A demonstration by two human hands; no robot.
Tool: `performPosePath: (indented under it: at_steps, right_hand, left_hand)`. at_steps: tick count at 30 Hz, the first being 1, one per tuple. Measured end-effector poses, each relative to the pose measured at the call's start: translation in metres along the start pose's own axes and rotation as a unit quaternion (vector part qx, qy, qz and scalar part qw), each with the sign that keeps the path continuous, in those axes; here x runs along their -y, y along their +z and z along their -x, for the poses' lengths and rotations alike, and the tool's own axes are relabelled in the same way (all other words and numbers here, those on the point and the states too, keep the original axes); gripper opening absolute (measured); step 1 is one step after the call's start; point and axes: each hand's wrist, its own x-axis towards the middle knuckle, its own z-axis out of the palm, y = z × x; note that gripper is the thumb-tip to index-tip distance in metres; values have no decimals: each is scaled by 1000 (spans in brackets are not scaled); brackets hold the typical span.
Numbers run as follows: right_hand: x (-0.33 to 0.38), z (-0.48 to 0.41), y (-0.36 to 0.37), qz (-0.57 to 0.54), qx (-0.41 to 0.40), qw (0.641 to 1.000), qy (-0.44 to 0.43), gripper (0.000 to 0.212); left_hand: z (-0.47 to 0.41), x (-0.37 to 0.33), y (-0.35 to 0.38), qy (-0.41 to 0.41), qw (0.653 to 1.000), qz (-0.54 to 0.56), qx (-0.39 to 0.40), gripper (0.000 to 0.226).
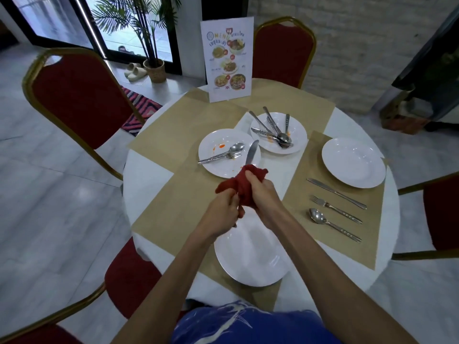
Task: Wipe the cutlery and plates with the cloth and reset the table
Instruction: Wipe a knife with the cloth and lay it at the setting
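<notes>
Above the table's middle, my right hand (260,192) grips a bunched red cloth (248,180) wrapped round a table knife (252,152), whose blade sticks out toward the far side. My left hand (221,214) grips the knife's lower end, hidden by fingers and cloth. A stained white plate (216,167) behind the cloth carries a spoon and fork (223,155). Another soiled plate (298,130) farther back holds several pieces of cutlery (275,132). A clean plate (250,256) lies under my forearms.
On the right placemat (372,244) lie a clean plate (352,162), a knife (336,193), a fork (335,209) and a spoon (332,224). A menu stand (227,60) stands at the table's far edge. Red chairs (79,100) ring the round table (149,180).
</notes>
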Motion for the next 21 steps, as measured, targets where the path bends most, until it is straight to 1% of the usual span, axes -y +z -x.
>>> performPosePath:
  at_steps: [1,3,7,8,10,11,12,14,16,17,18,19,21]
  right_hand:
    - [3,0,-1,29,-22,999,-19,23]
    - [13,-6,-13,65,-66,995,-46,19]
    - [36,-26,-54,31,-144,988,-43,9]
    - [41,-29,-66,22,-166,985,-47,8]
    - [45,-35,-87,7,-197,979,-56,22]
    - [46,-35,-91,6,-195,979,-61,25]
    - [45,-31,-88,12,-175,982,-62,23]
    - [37,-17,-66,19,-92,994,-50,19]
    - [26,1,-36,24,10,999,-30,33]
    - [21,9,-23,22,41,999,-23,37]
    - [18,14,-13,12,54,998,-21,38]
    - [17,16,-7,3,50,998,-24,34]
    - [20,15,-9,9,17,999,-37,23]
  left_hand:
    - [3,-1,2,6,1000,-5,12,28]
    - [12,-2,3,11,999,-5,39,27]
    - [38,10,-5,-2,996,3,87,29]
    - [43,15,-9,-13,996,13,87,29]
    - [50,19,-18,-34,996,48,65,29]
    - [50,18,-21,-36,997,60,44,29]
    - [46,15,-23,-33,997,67,23,29]
    - [36,7,-21,-23,997,70,-6,29]
    - [24,-4,-15,-12,998,53,-10,29]
    - [20,-8,-10,-8,999,42,-6,29]
    - [18,-11,-6,-4,999,32,0,29]
    - [19,-13,-3,-3,1000,23,10,29]
    - [26,-11,0,3,999,2,33,28]
